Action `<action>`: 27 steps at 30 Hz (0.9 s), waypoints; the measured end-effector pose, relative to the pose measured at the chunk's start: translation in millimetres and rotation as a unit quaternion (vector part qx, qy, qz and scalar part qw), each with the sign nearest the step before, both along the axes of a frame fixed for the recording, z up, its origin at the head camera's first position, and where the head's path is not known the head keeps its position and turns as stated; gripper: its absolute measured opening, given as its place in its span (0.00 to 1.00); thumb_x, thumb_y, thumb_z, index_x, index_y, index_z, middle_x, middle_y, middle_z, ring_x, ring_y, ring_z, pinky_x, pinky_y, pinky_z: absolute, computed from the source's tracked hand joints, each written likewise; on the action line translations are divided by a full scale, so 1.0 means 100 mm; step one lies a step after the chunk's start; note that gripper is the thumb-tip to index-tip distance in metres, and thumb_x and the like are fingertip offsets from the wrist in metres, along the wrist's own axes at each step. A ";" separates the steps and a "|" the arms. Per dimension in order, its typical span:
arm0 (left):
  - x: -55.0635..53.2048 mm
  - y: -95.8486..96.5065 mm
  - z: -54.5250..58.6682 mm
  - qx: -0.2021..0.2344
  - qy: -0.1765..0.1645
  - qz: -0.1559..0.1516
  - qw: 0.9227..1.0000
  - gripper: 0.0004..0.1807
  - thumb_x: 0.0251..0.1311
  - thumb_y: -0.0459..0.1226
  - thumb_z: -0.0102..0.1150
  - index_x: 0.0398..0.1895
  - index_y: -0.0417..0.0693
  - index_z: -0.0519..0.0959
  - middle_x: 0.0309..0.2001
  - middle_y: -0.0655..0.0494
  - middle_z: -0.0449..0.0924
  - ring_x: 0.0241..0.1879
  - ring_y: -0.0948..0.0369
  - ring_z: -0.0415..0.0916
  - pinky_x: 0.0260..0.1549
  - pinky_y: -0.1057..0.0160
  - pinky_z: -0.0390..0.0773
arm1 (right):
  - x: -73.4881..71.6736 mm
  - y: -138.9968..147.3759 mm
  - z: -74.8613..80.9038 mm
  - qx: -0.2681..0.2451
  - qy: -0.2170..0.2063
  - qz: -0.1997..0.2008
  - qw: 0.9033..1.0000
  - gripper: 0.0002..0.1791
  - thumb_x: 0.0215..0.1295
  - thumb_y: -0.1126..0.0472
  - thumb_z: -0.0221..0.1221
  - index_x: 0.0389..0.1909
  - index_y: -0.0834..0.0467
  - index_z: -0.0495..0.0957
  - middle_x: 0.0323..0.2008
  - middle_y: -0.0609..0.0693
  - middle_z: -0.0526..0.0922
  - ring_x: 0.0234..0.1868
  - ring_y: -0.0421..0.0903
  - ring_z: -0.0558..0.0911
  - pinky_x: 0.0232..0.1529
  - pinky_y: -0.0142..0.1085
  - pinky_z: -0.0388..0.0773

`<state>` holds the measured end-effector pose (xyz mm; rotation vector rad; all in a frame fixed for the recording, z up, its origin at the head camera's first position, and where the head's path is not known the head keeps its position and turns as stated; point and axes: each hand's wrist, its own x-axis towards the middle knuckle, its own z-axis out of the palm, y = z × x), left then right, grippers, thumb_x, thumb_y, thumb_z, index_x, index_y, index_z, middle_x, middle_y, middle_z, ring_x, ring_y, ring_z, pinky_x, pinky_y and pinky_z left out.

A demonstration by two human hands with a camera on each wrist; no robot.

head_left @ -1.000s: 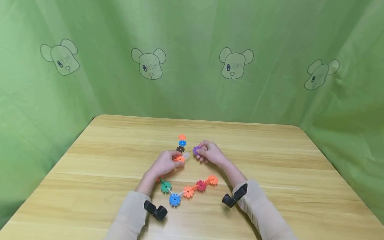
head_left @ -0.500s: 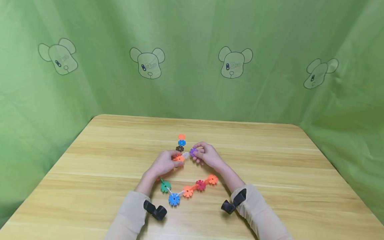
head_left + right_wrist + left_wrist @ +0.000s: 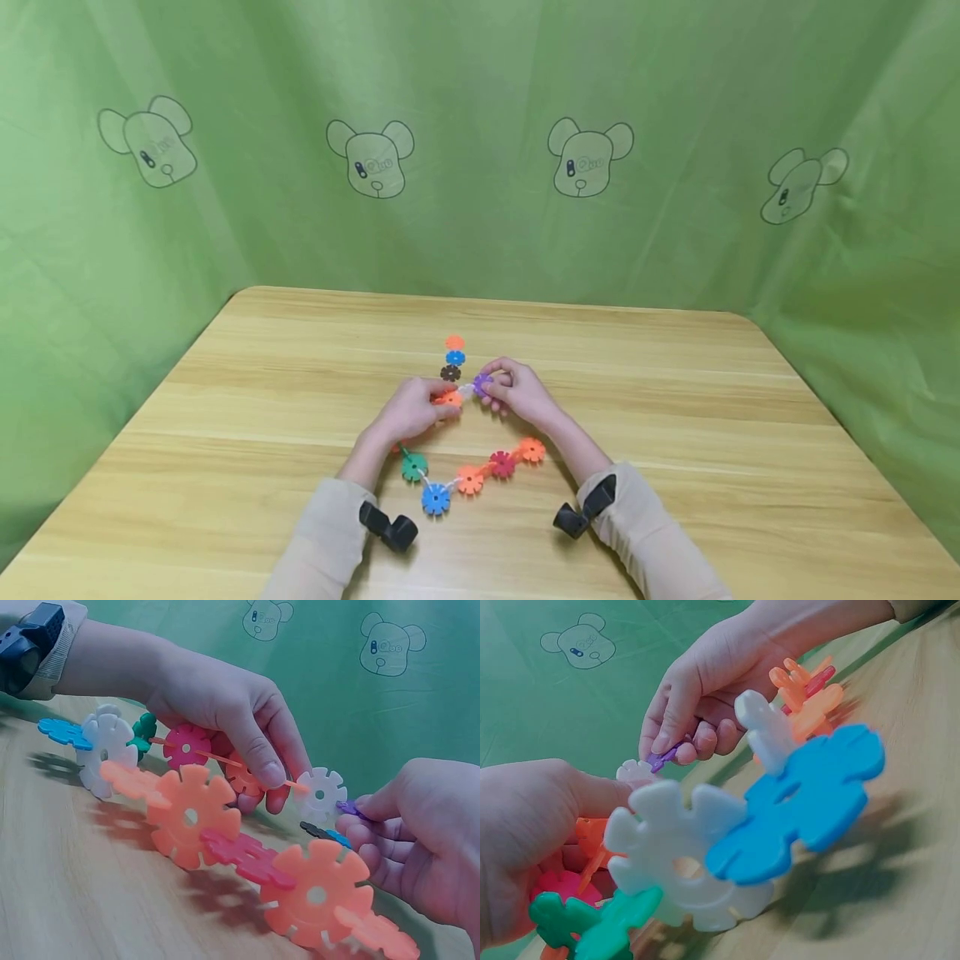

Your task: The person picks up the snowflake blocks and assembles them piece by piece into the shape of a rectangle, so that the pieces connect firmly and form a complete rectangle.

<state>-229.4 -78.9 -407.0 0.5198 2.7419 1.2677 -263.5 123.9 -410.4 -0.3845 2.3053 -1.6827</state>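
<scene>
A chain of slotted plastic snowflake discs curves over the table. In the head view my left hand (image 3: 408,408) grips its far end by an orange disc (image 3: 452,400). From that disc a white disc (image 3: 320,793) stands out towards the right. My right hand (image 3: 521,390) pinches a purple disc (image 3: 482,384) between thumb and fingers. The purple disc meets the white disc's edge; how deep it sits in a slot I cannot tell. Nearer me the chain runs through a green disc (image 3: 414,467), a blue disc (image 3: 436,499) and a red disc (image 3: 502,464). My left hand hides part of it.
Beyond my hands, a loose orange disc (image 3: 454,342), a blue one (image 3: 455,357) and a dark brown one (image 3: 450,373) lie in a row on the wooden table (image 3: 675,400). A green curtain (image 3: 480,233) stands behind and at both sides.
My right hand has moved left with the purple disc, closing the gap to the white disc. My left hand has stayed almost still on the chain.
</scene>
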 end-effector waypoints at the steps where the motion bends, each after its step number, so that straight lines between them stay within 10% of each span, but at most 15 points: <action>1: 0.00 0.00 0.00 -0.001 0.001 -0.003 1.000 0.22 0.55 0.39 0.63 0.53 0.39 0.77 0.52 0.44 0.77 0.55 0.49 0.71 0.54 0.52 0.69 | 0.00 0.00 0.00 0.000 -0.002 0.001 1.000 0.12 0.63 0.69 0.54 0.47 0.66 0.70 0.27 0.59 0.81 0.20 0.43 0.76 0.19 0.30 0.73; 27: 0.02 0.02 0.04 -0.023 0.021 -0.034 0.999 0.23 0.56 0.37 0.62 0.54 0.35 0.75 0.51 0.41 0.77 0.52 0.51 0.74 0.52 0.53 0.71 | 0.03 -0.01 0.03 -0.040 -0.042 0.017 0.998 0.12 0.62 0.72 0.53 0.46 0.70 0.68 0.30 0.65 0.79 0.21 0.42 0.75 0.21 0.29 0.73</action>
